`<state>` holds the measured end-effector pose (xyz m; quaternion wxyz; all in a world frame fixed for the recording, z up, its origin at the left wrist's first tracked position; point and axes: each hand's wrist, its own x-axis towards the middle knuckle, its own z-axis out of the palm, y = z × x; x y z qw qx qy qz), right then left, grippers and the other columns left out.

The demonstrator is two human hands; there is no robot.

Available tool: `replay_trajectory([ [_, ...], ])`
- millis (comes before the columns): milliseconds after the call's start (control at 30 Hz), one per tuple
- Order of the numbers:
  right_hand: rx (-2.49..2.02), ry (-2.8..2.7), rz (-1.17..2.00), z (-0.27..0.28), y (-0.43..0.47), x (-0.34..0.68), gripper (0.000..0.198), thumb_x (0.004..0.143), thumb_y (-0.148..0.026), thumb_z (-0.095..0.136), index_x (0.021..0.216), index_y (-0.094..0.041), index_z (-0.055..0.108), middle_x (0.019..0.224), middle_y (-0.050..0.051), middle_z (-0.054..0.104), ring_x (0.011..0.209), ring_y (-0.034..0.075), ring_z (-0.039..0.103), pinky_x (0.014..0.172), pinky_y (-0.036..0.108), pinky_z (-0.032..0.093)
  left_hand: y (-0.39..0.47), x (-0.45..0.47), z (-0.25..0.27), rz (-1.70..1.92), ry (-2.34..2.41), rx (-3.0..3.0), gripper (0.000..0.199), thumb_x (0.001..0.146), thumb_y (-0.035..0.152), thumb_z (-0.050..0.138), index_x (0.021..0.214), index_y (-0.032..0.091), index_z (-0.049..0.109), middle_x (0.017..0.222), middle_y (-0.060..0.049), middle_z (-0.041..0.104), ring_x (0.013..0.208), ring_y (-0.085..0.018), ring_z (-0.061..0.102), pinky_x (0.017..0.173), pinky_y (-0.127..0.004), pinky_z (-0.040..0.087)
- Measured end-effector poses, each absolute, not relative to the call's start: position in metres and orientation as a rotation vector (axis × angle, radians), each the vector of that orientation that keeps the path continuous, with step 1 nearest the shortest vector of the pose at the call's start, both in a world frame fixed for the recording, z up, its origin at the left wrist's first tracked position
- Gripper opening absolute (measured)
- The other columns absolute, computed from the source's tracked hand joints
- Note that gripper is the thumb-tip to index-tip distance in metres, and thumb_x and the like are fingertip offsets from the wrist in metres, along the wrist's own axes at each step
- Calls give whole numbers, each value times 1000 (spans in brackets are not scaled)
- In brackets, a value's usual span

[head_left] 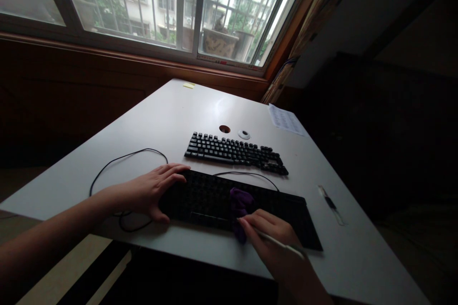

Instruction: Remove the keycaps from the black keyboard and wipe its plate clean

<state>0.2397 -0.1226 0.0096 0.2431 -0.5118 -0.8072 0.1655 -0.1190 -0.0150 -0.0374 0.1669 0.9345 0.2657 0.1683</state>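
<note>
A black keyboard base (211, 200) lies near the table's front edge, its surface dark with no raised caps that I can make out. My left hand (157, 188) rests on its left end, fingers spread over the top edge and thumb at the front edge. My right hand (274, 236) is closed around a thin white stick (281, 243) and pinches a purple cloth (241, 202), which lies bunched on the base. Behind it, black keycaps (232, 150) are laid out in keyboard order, with a gap toward the right end.
A black cable (130, 153) loops left of the base. A slim tool with a dark middle (329, 204) lies at the right. Farther back are a round table hole (224, 129), a white ring (244, 134), a printed sheet (286, 119) and a yellow note (189, 85).
</note>
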Motion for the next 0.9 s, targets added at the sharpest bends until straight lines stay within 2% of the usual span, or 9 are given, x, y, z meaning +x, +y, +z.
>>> replay_trajectory([
  [333,-1416,-2050,77,29,-124,270,16,99,-27,59,86,-23,68,77,0,68,67,14,67,63,25,51,-16,-118,-34,488,738,2650,96,60,44,92,139,20,43,160,-21,31,141,-46,36,112,-63,41],
  [500,-1359,-2032,136,27,-123,268,16,98,-26,59,86,-24,69,76,1,69,67,16,68,62,27,53,-16,-117,-31,492,729,2656,94,62,45,91,139,20,43,160,-22,31,141,-46,36,111,-64,42],
  [700,-1280,-1995,208,9,-111,260,13,97,-23,62,104,-25,73,91,4,72,81,19,72,73,30,59,-15,-119,-35,497,734,2632,92,63,45,91,139,21,45,160,-21,31,143,-46,34,112,-64,41],
  [900,-1286,-2021,253,-4,-102,248,14,98,-22,61,102,-24,74,92,4,73,83,18,71,76,30,58,-15,-120,-36,504,736,2635,95,60,47,92,139,21,45,160,-20,31,143,-46,34,113,-63,41],
])
